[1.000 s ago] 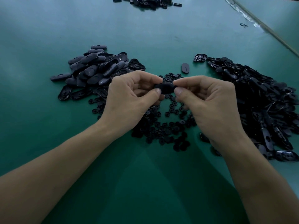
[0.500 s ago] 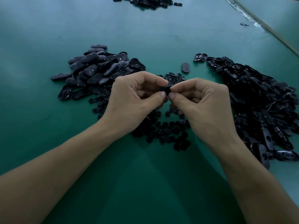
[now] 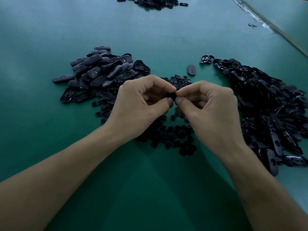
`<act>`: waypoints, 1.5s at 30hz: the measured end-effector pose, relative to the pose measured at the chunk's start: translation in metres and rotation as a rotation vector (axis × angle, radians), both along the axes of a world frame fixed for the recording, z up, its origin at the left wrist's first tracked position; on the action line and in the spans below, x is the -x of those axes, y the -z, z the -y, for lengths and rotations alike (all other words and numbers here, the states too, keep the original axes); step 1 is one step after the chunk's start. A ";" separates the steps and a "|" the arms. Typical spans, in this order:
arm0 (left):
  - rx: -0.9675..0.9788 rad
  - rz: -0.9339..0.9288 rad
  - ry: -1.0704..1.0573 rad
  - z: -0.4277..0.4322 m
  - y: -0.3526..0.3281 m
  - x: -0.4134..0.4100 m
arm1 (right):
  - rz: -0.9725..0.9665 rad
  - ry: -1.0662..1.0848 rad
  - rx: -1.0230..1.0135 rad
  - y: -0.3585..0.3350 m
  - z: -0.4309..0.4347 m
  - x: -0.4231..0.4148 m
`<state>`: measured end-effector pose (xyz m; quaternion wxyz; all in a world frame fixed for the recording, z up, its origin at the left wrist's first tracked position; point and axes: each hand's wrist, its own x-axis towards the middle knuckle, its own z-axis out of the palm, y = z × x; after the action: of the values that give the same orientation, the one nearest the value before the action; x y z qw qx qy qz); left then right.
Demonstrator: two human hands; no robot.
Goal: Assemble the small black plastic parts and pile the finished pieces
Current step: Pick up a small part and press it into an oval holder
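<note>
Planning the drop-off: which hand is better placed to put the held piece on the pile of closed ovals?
Likely left. Both the left hand and right hand pinch the piece, but the pile of closed ovals lies to the left.

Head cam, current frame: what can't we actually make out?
Head view only.
Held part: mostly covered by fingertips of the left hand and right hand; assembly state unreadable.
Small round parts: partly under both hands.
Far pile: cut by top edge.
Right pile: cut by right edge, too dark to separate pieces.
Object near the seam: too small.
</note>
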<state>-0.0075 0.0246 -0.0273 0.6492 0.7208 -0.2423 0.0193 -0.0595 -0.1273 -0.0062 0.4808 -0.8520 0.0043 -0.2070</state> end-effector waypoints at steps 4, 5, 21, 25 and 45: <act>-0.016 0.030 -0.006 0.000 0.000 0.000 | 0.017 0.007 0.035 0.000 -0.003 0.001; -0.020 0.030 -0.004 -0.001 0.000 0.000 | 0.015 0.008 0.036 0.001 -0.002 0.001; -0.089 0.089 -0.054 0.000 -0.001 -0.001 | 0.059 -0.029 0.121 -0.001 -0.007 0.006; -0.099 0.087 -0.051 0.000 0.000 -0.001 | 0.075 -0.036 0.139 -0.002 -0.006 0.006; 0.067 -0.022 0.002 0.001 -0.003 0.001 | 0.009 -0.067 -0.020 0.002 0.004 -0.001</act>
<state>-0.0088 0.0238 -0.0242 0.6755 0.6986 -0.2351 0.0189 -0.0588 -0.1312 -0.0082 0.4960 -0.8459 -0.0245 -0.1944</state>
